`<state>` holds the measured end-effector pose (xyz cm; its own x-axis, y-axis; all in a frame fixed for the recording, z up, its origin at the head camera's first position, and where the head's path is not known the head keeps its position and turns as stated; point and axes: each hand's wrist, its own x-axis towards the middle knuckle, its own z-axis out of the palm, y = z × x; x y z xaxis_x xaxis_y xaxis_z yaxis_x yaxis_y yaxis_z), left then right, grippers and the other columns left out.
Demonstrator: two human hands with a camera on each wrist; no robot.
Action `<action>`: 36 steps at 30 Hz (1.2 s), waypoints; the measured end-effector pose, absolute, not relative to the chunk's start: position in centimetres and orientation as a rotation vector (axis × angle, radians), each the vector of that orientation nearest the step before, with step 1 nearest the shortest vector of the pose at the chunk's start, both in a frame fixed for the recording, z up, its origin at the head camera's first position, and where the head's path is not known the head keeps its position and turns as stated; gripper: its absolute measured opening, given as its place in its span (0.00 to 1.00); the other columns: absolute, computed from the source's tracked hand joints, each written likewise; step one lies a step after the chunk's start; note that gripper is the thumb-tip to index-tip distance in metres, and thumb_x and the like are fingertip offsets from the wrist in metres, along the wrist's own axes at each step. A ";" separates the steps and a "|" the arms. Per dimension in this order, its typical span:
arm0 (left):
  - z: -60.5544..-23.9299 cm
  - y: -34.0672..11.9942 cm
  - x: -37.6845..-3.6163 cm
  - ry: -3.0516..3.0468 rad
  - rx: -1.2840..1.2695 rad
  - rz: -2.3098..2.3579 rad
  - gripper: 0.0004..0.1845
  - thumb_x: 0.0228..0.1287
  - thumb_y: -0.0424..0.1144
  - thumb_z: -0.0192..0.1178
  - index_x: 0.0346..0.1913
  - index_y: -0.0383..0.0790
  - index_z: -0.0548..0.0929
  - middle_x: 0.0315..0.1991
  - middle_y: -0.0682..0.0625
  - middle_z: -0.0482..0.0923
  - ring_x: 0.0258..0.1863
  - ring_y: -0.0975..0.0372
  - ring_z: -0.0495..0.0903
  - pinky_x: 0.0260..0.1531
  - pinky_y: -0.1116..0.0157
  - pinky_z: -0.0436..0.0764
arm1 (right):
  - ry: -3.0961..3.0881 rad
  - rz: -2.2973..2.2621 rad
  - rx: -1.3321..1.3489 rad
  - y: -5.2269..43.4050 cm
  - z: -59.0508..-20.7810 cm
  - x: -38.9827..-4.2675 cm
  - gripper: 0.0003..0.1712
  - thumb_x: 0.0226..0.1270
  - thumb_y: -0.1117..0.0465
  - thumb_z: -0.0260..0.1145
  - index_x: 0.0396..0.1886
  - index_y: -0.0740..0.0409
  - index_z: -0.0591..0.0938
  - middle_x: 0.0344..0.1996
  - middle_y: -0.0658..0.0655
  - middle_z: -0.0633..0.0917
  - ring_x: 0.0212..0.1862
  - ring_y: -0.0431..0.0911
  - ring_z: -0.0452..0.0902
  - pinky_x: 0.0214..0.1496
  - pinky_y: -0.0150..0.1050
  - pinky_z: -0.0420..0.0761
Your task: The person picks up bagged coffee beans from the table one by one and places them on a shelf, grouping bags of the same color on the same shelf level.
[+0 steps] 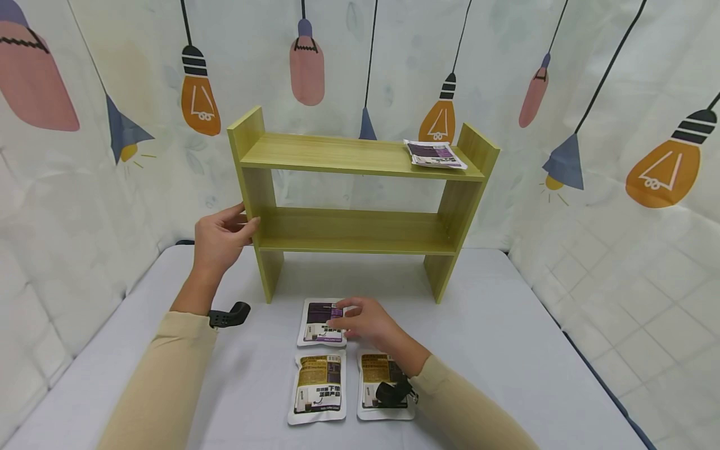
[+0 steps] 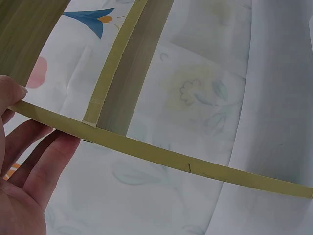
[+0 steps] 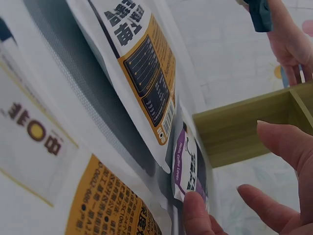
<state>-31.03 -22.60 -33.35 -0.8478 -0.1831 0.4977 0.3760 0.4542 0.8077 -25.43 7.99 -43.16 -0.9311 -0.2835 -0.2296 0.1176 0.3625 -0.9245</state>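
My left hand [image 1: 218,240] grips the left side panel of a light wooden two-tier shelf [image 1: 354,230]. In the left wrist view the thumb lies on one face of the panel and the fingers on the other. A white pouch with a purple label [image 1: 316,320] lies flat on the table in front of the shelf. Over its right edge is my right hand [image 1: 371,324], fingers spread and slightly bent. The right wrist view has one fingertip right at the edge of that purple pouch [image 3: 182,169], with thumb and other fingers apart from it.
Two white pouches with brown-gold labels lie nearer me, one on the left [image 1: 319,387] and one on the right [image 1: 374,375], partly covered by my right wrist. Another purple-label pouch [image 1: 435,155] rests on the shelf's top board at the right. A patterned curtain [image 1: 337,37] hangs behind the white table [image 1: 506,350].
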 end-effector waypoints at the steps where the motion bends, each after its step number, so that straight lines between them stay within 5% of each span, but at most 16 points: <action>1: -33.3 -22.6 -31.0 -2.182 -0.158 -1.398 0.27 0.68 0.48 0.68 0.69 0.49 0.79 0.53 0.33 0.86 0.32 0.81 0.82 0.30 0.77 0.85 | 2.275 -1.592 -0.143 7.9 -43.2 -25.5 0.33 0.57 0.54 0.81 0.62 0.55 0.83 0.59 0.68 0.82 0.41 0.52 0.87 0.55 0.52 0.87; 13: -33.6 -22.7 -31.2 -2.168 -0.173 -1.411 0.27 0.68 0.44 0.68 0.68 0.49 0.79 0.53 0.32 0.86 0.31 0.81 0.82 0.29 0.77 0.85 | 2.283 -1.564 -0.086 7.4 -43.5 -26.1 0.28 0.58 0.54 0.80 0.59 0.54 0.85 0.59 0.66 0.80 0.34 0.49 0.85 0.40 0.40 0.87; 29: -33.4 -22.6 -31.1 -2.169 -0.167 -1.399 0.27 0.68 0.47 0.68 0.69 0.48 0.79 0.53 0.34 0.86 0.31 0.82 0.82 0.29 0.77 0.85 | 2.408 -1.450 -0.130 6.6 -43.6 -26.3 0.29 0.52 0.59 0.83 0.56 0.56 0.85 0.49 0.62 0.82 0.34 0.48 0.78 0.29 0.38 0.83; 32: -33.4 -22.5 -31.2 -2.176 -0.160 -1.394 0.27 0.68 0.48 0.67 0.69 0.49 0.79 0.53 0.35 0.87 0.31 0.82 0.82 0.30 0.77 0.85 | 2.441 -1.425 -0.156 6.4 -43.8 -26.4 0.30 0.51 0.61 0.83 0.56 0.57 0.85 0.50 0.64 0.81 0.34 0.49 0.78 0.30 0.40 0.82; 36: -33.4 -22.5 -31.2 -2.182 -0.154 -1.390 0.27 0.68 0.48 0.67 0.69 0.50 0.79 0.53 0.36 0.87 0.31 0.82 0.82 0.30 0.77 0.85 | 2.516 -1.361 -0.185 6.1 -44.1 -26.5 0.30 0.50 0.61 0.84 0.55 0.55 0.86 0.57 0.64 0.81 0.46 0.51 0.79 0.45 0.44 0.84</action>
<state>-31.20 -22.52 -33.44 -0.8459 -0.1879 0.4991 0.3731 0.4603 0.8056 -26.53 6.07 -44.11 -0.9542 -0.2402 -0.1783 0.0178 0.5491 -0.8355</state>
